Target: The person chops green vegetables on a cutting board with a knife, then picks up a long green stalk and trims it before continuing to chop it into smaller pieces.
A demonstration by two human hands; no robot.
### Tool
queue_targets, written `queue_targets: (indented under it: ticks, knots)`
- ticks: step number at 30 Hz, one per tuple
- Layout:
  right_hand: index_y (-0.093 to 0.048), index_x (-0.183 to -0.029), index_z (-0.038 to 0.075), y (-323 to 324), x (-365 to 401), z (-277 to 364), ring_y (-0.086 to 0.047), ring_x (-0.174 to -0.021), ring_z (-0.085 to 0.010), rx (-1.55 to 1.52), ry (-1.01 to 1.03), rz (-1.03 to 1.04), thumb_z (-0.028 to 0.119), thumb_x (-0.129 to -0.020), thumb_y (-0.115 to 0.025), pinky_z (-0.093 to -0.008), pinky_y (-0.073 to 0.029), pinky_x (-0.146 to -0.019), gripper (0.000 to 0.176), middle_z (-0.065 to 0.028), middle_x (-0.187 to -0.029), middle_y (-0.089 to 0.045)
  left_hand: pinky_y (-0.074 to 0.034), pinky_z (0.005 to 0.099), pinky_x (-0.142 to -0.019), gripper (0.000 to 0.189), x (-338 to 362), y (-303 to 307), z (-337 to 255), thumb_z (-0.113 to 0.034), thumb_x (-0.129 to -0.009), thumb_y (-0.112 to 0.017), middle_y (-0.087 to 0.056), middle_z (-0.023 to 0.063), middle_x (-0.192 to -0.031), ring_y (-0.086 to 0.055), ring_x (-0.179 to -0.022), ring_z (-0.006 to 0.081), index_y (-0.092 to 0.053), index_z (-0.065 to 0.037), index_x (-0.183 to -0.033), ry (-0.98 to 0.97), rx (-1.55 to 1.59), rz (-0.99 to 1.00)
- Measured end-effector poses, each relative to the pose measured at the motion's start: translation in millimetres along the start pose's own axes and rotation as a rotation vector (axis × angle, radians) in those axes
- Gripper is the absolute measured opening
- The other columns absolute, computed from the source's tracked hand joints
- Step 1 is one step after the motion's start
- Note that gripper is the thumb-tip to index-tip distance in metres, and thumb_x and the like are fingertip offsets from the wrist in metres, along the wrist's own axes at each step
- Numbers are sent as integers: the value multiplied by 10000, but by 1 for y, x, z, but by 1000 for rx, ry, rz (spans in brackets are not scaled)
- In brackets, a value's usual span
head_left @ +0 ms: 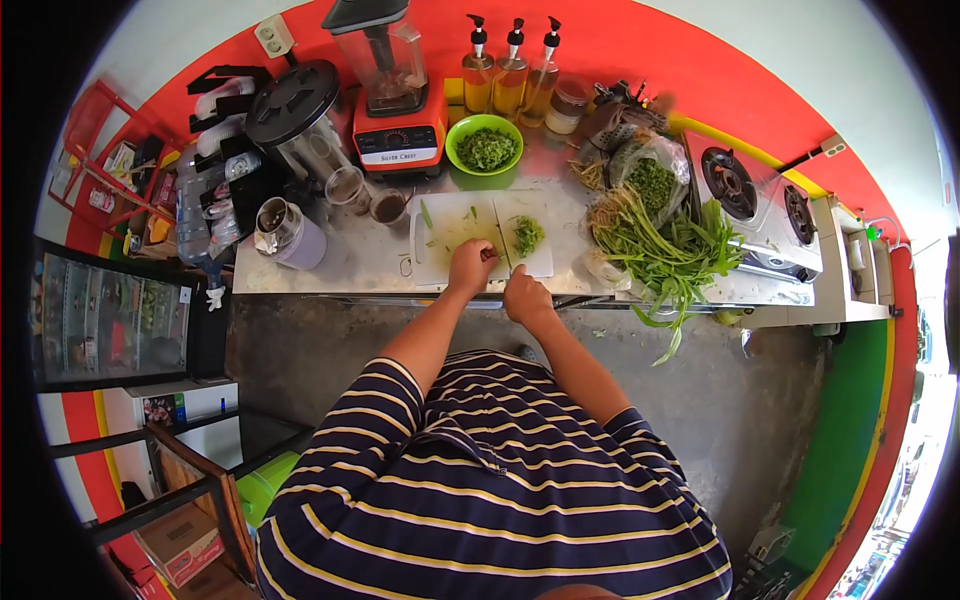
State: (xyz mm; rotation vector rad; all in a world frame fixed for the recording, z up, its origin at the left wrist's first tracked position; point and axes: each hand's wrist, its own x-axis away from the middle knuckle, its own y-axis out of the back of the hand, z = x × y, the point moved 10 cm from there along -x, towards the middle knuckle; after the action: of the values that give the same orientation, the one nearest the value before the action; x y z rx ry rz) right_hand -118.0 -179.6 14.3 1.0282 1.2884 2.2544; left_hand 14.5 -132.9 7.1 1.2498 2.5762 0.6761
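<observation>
My right hand (527, 297) is closed around the handle of a knife (502, 236), whose blade points away from me over a white cutting board (432, 262). To its left, my left hand (472, 267) rests on the board with its fingers curled together. A small dark reddish patch shows at those fingertips, too small to name. Chopped greens (527, 236) lie in a little heap right of the blade. A few green pieces (427, 215) are scattered on the board's left half. Behind the board, a lime-green bowl (456, 163) holds more chopped greens (487, 149).
A bunch of leafy greens (660, 235) overhangs the counter's front edge at right, near a gas stove (765, 225). Leftward stand a blender (398, 130), a plastic cup of dark liquid (389, 207) and a white container (297, 243). Pump bottles (509, 82) line the wall.
</observation>
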Motion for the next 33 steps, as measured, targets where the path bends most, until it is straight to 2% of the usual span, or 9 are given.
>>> queue_targets:
  ticks: [2,10,15,16,17,24,27,30,33]
  knots:
    - [-435,-1150,-43,-1,3,4,-670,-1006,-443,19,-15,10,169,-943,-522,-496,-540,-877,309,-310,-1028,-671,-516,392,-712,105,5,8,-12,-64,-760,-738,-638,150,-806,-652,-769,303,-695,-12,-840,-123,-77,-93]
    - [-406,-1154,-50,8,-8,4,-673,-1014,-444,-21,-41,47,84,-907,-537,-481,-544,-885,310,-326,-1036,-668,-508,404,-706,110,11,5,-11,-75,-793,-717,-620,158,-835,-639,-767,320,-698,-1,-872,-203,-74,-87]
    - [-416,-1144,-10,-11,2,9,-704,-969,-393,44,-66,-6,149,-970,-466,-467,-573,-831,241,-265,-999,-704,-509,374,-705,143,11,5,-5,-55,-814,-700,-630,141,-840,-641,-746,287,-714,10,-940,-157,-23,-86]
    - [-425,-1137,-13,-14,4,9,-712,-945,-387,49,-63,-21,154,-977,-457,-462,-580,-809,233,-256,-977,-710,-507,371,-709,138,13,7,-7,-51,-819,-690,-626,140,-845,-638,-753,286,-716,8,-942,-216,-49,-120]
    - [-407,-1149,-43,-12,-2,11,-698,-959,-421,19,-43,-35,87,-915,-549,-466,-573,-815,303,-301,-1009,-687,-506,368,-714,135,16,9,-9,-47,-825,-680,-623,139,-851,-636,-761,285,-717,6,-943,-273,-77,-154]
    - [-404,-1179,-51,-4,6,12,-685,-999,-427,36,-83,10,95,-916,-555,-470,-560,-855,336,-283,-1031,-687,-517,363,-720,141,9,8,-3,-27,-800,-692,-627,145,-889,-643,-782,279,-711,-1,-937,-169,11,-51]
    - [-421,-1147,-30,-11,7,14,-707,-965,-392,53,-94,-11,123,-952,-503,-459,-573,-831,261,-258,-1011,-704,-510,392,-732,152,8,11,0,-16,-775,-689,-619,165,-867,-642,-794,309,-689,10,-925,-145,75,-118]
    - [-394,-1186,-54,-5,-14,14,-682,-1004,-431,-2,-77,-1,110,-916,-556,-479,-551,-873,355,-292,-1048,-683,-514,388,-733,151,5,8,4,1,-763,-701,-612,159,-855,-641,-788,304,-655,17,-906,-114,84,-47]
    - [-389,-1176,-49,4,-18,16,-683,-997,-431,8,-82,14,116,-922,-544,-483,-550,-871,340,-297,-1042,-681,-516,387,-731,129,6,12,-1,-1,-773,-696,-610,151,-851,-639,-788,300,-642,13,-889,-152,107,-78]
